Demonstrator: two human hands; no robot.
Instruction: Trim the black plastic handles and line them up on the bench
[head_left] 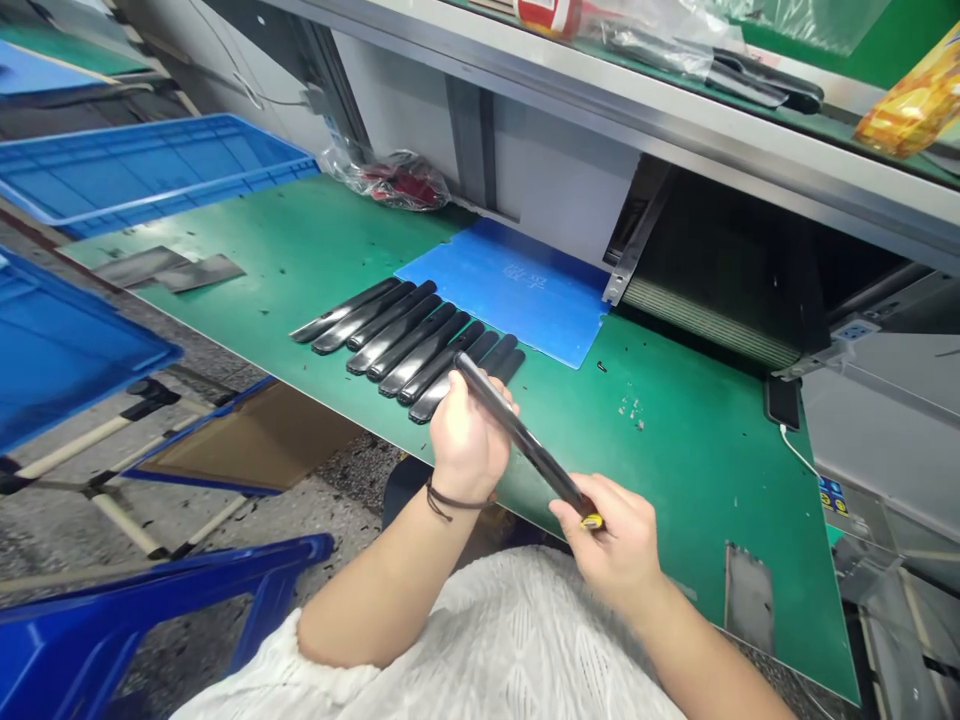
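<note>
My left hand is closed around the upper end of a long, glossy black plastic piece, which slants down toward my right hand. The fingers of my right hand are closed at the piece's lower end. A small yellow-tipped tool pokes out between them; its kind is mostly hidden by the fingers. Just beyond my left hand, a row of similar black plastic pieces lies side by side on the green tabletop.
A blue sheet lies behind the row. A dark conveyor opening stands at the back right, with a phone on a white cable beside it. Blue trays are at left. A metal shelf overhangs the table.
</note>
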